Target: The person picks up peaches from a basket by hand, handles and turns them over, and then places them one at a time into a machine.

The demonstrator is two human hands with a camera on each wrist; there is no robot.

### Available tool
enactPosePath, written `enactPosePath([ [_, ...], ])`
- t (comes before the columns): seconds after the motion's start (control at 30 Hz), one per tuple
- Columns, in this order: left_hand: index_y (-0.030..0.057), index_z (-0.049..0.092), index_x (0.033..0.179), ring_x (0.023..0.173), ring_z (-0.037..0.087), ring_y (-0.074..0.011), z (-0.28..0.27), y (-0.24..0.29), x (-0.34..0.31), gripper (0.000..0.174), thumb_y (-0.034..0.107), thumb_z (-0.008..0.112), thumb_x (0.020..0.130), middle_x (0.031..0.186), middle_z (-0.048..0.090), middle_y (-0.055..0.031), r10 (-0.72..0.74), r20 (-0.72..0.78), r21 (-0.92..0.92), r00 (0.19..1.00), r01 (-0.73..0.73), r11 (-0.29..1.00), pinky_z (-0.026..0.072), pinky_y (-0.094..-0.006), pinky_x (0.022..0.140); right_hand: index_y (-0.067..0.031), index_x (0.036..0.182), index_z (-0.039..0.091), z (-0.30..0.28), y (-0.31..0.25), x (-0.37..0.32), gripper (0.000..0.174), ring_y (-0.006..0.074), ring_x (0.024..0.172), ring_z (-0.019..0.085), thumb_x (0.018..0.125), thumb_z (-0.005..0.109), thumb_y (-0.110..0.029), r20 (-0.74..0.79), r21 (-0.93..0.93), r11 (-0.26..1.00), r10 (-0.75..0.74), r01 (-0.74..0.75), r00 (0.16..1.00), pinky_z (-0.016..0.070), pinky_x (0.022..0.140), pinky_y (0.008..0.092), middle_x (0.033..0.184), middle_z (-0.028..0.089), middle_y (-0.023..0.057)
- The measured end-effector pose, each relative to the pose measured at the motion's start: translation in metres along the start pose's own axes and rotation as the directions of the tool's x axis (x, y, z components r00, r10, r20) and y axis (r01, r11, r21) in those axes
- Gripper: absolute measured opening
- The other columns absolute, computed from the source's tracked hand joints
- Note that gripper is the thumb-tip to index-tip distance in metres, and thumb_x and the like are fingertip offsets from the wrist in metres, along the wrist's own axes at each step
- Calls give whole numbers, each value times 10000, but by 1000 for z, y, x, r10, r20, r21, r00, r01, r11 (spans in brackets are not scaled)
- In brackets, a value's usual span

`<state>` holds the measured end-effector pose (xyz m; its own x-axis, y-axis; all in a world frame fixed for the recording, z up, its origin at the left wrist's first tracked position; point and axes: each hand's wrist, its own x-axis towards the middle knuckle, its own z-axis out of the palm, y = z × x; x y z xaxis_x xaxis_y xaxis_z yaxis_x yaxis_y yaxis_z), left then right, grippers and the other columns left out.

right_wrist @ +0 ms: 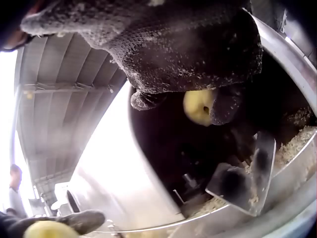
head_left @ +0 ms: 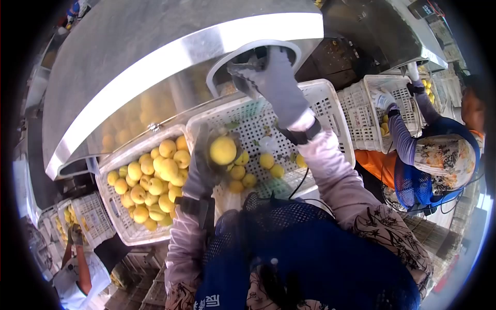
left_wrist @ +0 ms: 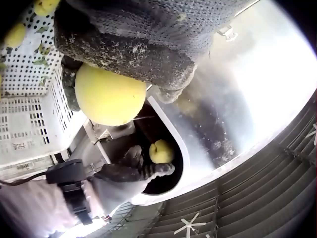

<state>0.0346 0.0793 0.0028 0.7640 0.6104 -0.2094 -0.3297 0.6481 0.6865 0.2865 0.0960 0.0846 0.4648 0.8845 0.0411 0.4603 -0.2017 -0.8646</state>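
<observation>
My gloved left hand [head_left: 204, 160] grips a large yellow peach [left_wrist: 110, 94] over the white crate, its fingers and thumb on either side of the fruit. Up at the round opening [head_left: 297, 49] of a metal machine [head_left: 170, 49], my gloved right hand [head_left: 274, 82] reaches inside. A second yellow peach [right_wrist: 199, 106] with a dark hole shows between that hand's thumb and fingers. Below it in the right wrist view, an angled metal blade-like plate [right_wrist: 242, 173] stands inside the opening, with pale pulp around it. In the head view the right fingertips are hidden in the opening.
Under my hands, a perforated white crate [head_left: 330, 113] holds several peaches and leaves. A fuller crate of peaches [head_left: 150, 181] stands to the left. A person [head_left: 439, 155] works at crates on the right, another [head_left: 80, 274] at lower left.
</observation>
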Motion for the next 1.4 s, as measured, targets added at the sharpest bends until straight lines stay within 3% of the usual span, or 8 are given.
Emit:
enactPosePath([
  [0.03, -31, 569, 1333, 1167, 654, -245, 10, 7, 2, 371, 152, 636, 1017, 1231, 700, -119, 111, 4, 270, 994, -108, 957, 514, -397, 1072, 31, 1450, 503, -2, 0, -13, 800, 348, 1127, 669, 813, 887, -264, -23, -21, 998, -61, 61, 998, 533, 1015, 439, 1272, 639, 253],
  [0.1, -6, 576, 1349, 1174, 651, -256, 13, 6, 11, 381, 146, 635, 1005, 1230, 705, -94, -43, -112, -164, 993, 25, 986, 487, -406, 1102, 3, 1483, 484, 10, 5, -61, 803, 305, 1066, 694, 786, 877, -68, -57, 67, 995, -77, 80, 995, 590, 850, 431, 1309, 627, 227],
  [0.2, 13, 587, 1331, 1138, 669, -243, 33, 9, 12, 392, 273, 618, 1038, 1209, 702, -101, -112, -198, -136, 974, 86, 987, 540, -415, 1021, -55, 1570, 419, 16, 27, -101, 875, 286, 1024, 700, 813, 857, -71, 451, -45, 963, -218, 265, 866, 588, 884, 413, 1371, 596, 223],
  [0.4, 29, 592, 1324, 983, 722, -223, 53, 12, 23, 505, 468, 565, 1077, 1134, 713, -112, -169, -349, -45, 922, 164, 985, 620, -380, 848, -40, 1534, 440, 10, 19, -114, 783, 442, 1156, 637, 868, 813, -214, 221, -73, 997, -22, 39, 975, 514, 1036, 471, 1349, 590, 261],
  [0.6, -16, 596, 1318, 906, 730, -227, 60, 20, 22, 705, 630, 483, 1059, 1128, 724, -127, -206, -279, 244, 938, 277, 930, 622, -340, 793, -77, 1531, 483, -7, 15, -110, 808, 300, 1041, 713, 817, 858, -126, 286, -215, 874, -370, 436, 884, 588, 914, 349, 1291, 649, 191],
  [0.73, -25, 598, 1321, 873, 717, -205, 50, 12, 28, 690, 607, 524, 1054, 1078, 716, -109, -7, -279, 558, 960, 168, 813, 625, -337, 762, -55, 1488, 514, -11, 28, -92, 769, 415, 1199, 637, 836, 855, -276, 329, 89, 995, -60, 32, 942, 523, 1025, 451, 1342, 607, 247],
  [0.9, -15, 601, 1319, 920, 709, -201, 58, 14, 49, 550, 477, 569, 1076, 1105, 708, -103, -13, -285, 279, 959, 95, 956, 625, -334, 769, 6, 1489, 470, -3, 37, -84, 786, 433, 1217, 612, 850, 837, -269, 118, -70, 939, -327, 336, 938, 512, 1032, 460, 1358, 578, 258],
  [1.4, 16, 570, 1372, 944, 716, -228, -19, -36, -13, 498, 419, 575, 1080, 1179, 695, -101, -204, -466, 55, 861, 259, 964, 595, -339, 838, 70, 1443, 512, 21, 60, -28, 811, 435, 1230, 586, 802, 885, -257, -48, -107, 976, -193, 187, 980, 502, 1036, 458, 1364, 542, 283],
])
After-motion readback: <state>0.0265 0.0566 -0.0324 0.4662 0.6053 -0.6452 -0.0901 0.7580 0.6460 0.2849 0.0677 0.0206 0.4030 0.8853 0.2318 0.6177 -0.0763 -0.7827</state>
